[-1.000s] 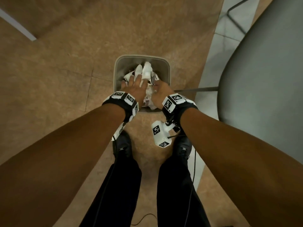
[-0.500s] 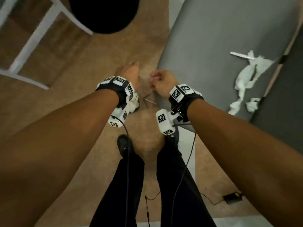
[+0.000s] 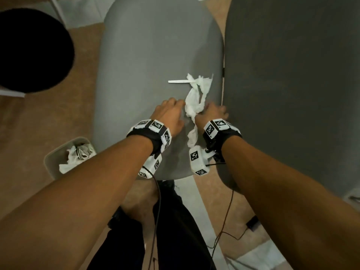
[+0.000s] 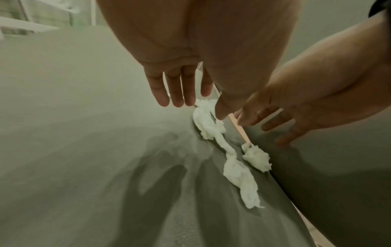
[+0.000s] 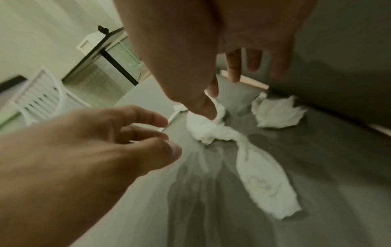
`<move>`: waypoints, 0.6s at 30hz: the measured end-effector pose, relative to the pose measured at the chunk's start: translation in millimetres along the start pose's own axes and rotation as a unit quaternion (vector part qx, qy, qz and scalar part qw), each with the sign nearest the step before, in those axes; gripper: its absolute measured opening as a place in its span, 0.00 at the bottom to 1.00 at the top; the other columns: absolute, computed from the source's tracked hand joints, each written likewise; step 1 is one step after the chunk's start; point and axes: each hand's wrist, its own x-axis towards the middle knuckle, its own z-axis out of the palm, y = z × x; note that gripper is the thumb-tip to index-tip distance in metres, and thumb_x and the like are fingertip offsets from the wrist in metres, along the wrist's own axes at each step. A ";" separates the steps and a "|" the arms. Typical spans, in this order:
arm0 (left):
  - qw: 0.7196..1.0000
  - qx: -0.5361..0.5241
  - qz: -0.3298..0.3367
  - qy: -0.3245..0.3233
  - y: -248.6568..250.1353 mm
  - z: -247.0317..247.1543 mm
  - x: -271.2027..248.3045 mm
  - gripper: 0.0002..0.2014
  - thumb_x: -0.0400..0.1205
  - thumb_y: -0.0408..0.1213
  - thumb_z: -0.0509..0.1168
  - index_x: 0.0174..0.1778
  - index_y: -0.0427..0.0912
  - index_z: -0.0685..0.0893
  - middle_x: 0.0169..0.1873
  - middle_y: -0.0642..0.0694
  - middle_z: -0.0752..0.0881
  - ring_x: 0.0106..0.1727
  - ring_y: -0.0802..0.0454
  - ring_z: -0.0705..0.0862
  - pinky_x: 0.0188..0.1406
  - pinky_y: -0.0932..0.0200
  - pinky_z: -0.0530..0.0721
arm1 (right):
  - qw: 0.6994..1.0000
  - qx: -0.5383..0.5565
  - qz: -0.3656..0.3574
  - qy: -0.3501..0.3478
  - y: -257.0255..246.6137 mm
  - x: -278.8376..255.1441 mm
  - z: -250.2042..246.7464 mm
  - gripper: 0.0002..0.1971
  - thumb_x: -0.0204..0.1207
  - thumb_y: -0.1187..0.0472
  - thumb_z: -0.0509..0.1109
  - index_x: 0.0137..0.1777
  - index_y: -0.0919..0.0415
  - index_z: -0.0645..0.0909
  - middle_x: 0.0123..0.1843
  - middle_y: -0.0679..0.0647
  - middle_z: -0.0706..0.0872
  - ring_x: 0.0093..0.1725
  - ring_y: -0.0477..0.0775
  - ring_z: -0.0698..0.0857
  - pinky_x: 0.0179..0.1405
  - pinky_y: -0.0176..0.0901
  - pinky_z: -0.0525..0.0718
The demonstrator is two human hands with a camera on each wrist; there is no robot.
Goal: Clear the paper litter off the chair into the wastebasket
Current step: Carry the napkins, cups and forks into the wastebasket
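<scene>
Left hand: palm down over the chair seat, fingers loosely spread, holding nothing.
Right hand: fingers relaxed, thumb touching the twisted tissue between both hands.

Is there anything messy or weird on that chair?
Yes. A long twisted white tissue lies on the grey chair seat, with a small crumpled wad beside it and a thin white strip further back. Litter doesn't belong on a seat.

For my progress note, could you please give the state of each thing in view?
Twisted tissue: lying on the seat, not yet gripped.
Small wad: lying by the backrest.
White strip: flat on the seat.
Wastebasket: upright, paper inside.
Left hand: open.
Right hand: open.
</scene>
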 end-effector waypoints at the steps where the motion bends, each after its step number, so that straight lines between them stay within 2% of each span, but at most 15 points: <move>1: 1.000 0.006 0.008 -0.011 8.3 6.5 7.4 0.26 0.79 0.41 0.65 0.75 0.43 0.73 0.68 0.38 0.77 0.67 0.36 0.76 0.67 0.42 0.76 | 1.000 -0.004 0.015 -0.016 7.2 5.4 -2.3 0.22 0.75 0.56 0.70 0.70 0.55 0.76 0.75 0.63 0.69 0.75 0.69 0.69 0.72 0.57 0.73; 3: 1.000 0.018 0.017 -0.019 19.2 16.7 19.0 0.26 0.79 0.40 0.65 0.75 0.43 0.73 0.68 0.38 0.76 0.67 0.36 0.76 0.66 0.42 0.77 | 0.999 0.010 0.012 -0.039 13.6 12.6 -1.5 0.31 0.73 0.53 0.74 0.75 0.56 0.71 0.76 0.63 0.67 0.76 0.70 0.69 0.73 0.58 0.74; 6: 0.999 0.041 0.021 0.003 25.6 23.2 35.0 0.29 0.75 0.33 0.68 0.74 0.41 0.73 0.68 0.37 0.75 0.65 0.35 0.76 0.66 0.42 0.77 | 0.997 0.039 0.013 -0.062 14.0 21.6 10.4 0.43 0.71 0.52 0.78 0.81 0.60 0.60 0.79 0.64 0.65 0.78 0.70 0.68 0.74 0.60 0.74; 8: 0.997 0.058 0.022 0.039 25.7 20.4 49.3 0.30 0.72 0.29 0.68 0.73 0.40 0.73 0.67 0.37 0.74 0.65 0.35 0.75 0.65 0.43 0.76 | 0.997 0.037 0.009 -0.060 13.2 27.1 19.9 0.39 0.75 0.56 0.75 0.81 0.62 0.59 0.78 0.65 0.66 0.77 0.70 0.71 0.73 0.59 0.76; 10: 0.994 0.070 0.018 0.081 23.7 13.9 63.1 0.29 0.71 0.29 0.68 0.71 0.40 0.73 0.68 0.37 0.73 0.67 0.35 0.74 0.65 0.44 0.75 | 0.998 0.042 -0.017 -0.033 15.0 31.5 27.9 0.31 0.78 0.60 0.70 0.76 0.66 0.61 0.72 0.67 0.73 0.70 0.69 0.78 0.65 0.57 0.80; 13: 0.990 0.093 0.005 0.107 19.4 6.0 87.6 0.32 0.69 0.29 0.68 0.73 0.41 0.71 0.73 0.39 0.70 0.70 0.36 0.72 0.66 0.43 0.72 | 0.996 0.081 -0.039 -0.015 16.1 41.1 29.3 0.30 0.74 0.61 0.72 0.71 0.68 0.63 0.62 0.66 0.81 0.61 0.68 0.83 0.58 0.58 0.84; 15: 0.991 0.094 -0.024 0.090 11.5 1.6 100.8 0.34 0.71 0.32 0.69 0.76 0.43 0.68 0.77 0.42 0.68 0.74 0.38 0.70 0.68 0.41 0.70 | 0.994 0.100 -0.044 -0.004 14.6 49.6 26.1 0.33 0.71 0.62 0.75 0.72 0.67 0.63 0.63 0.65 0.80 0.63 0.67 0.83 0.61 0.57 0.84; 18: 0.993 0.088 -0.075 0.001 -2.5 -1.2 111.5 0.36 0.76 0.40 0.69 0.81 0.47 0.65 0.80 0.47 0.68 0.79 0.39 0.67 0.72 0.38 0.68 | 0.989 0.130 -0.064 -0.009 8.3 65.5 17.9 0.38 0.69 0.65 0.73 0.78 0.62 0.61 0.71 0.64 0.74 0.69 0.66 0.78 0.69 0.55 0.80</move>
